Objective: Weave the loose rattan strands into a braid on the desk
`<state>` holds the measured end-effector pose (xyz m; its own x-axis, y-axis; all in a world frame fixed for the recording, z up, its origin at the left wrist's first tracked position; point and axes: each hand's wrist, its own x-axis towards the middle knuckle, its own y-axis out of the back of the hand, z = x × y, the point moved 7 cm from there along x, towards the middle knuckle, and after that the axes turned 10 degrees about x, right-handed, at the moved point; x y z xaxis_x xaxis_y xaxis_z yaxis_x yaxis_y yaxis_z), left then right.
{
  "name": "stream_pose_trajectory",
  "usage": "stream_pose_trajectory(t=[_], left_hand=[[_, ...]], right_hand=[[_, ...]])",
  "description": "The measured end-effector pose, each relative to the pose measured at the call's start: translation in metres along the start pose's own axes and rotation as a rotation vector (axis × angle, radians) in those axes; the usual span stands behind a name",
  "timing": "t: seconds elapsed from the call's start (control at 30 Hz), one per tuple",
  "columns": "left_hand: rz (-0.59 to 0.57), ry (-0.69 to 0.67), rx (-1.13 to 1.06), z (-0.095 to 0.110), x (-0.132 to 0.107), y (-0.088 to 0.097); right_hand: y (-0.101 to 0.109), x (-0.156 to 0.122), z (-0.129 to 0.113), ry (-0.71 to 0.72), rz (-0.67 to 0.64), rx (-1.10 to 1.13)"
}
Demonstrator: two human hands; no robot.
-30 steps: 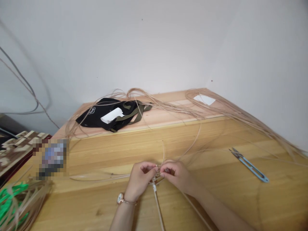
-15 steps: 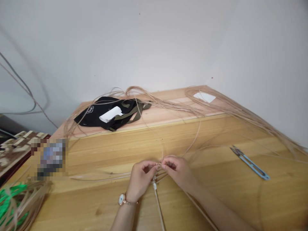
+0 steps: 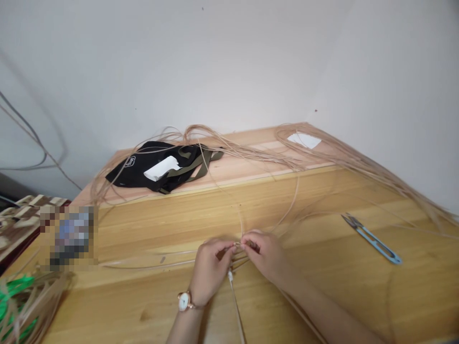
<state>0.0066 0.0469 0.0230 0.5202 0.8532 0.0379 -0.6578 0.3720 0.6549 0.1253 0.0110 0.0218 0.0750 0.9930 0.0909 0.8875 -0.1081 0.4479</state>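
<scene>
My left hand, with a watch on its wrist, and my right hand meet at the middle of the wooden table. Both are pinched on thin tan rattan strands where several strands cross. One strand rises from the pinch towards the back, others run off to the left and towards me. A white strip runs from under my hands to the near edge.
A blue thread snipper lies on the table at the right. A black bag with a white paper sits at the back on a raised board, amid long loose strands. Green and tan strands are piled at the lower left.
My hands stay pinched together on the strands, shifting only slightly; the view has tipped a little, so everything sits a bit higher and to the left.
</scene>
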Motion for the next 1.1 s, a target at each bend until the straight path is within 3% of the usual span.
stream_pose_trajectory(t=[0.2, 0.43, 0.63, 0.73, 0.93, 1.1], left_hand=[[0.049, -0.088, 0.096, 0.007, -0.001, 0.003], [0.023, -0.153, 0.203, 0.013, 0.000, 0.001], [0.018, -0.178, 0.171, 0.015, -0.001, 0.000], [-0.006, -0.130, 0.096, 0.011, -0.001, -0.002], [0.003, 0.116, -0.196, -0.007, -0.001, -0.004], [-0.041, 0.218, -0.288, -0.012, -0.002, -0.005]], right_hand=[[0.000, 0.000, 0.001, -0.012, 0.021, 0.005], [0.000, 0.000, -0.002, 0.036, -0.026, -0.051], [0.000, 0.000, -0.002, 0.065, -0.043, -0.097], [0.000, 0.001, -0.002, 0.053, -0.041, -0.059], [0.002, 0.002, 0.002, -0.067, 0.018, 0.126], [-0.001, 0.002, 0.004, -0.099, 0.002, 0.266]])
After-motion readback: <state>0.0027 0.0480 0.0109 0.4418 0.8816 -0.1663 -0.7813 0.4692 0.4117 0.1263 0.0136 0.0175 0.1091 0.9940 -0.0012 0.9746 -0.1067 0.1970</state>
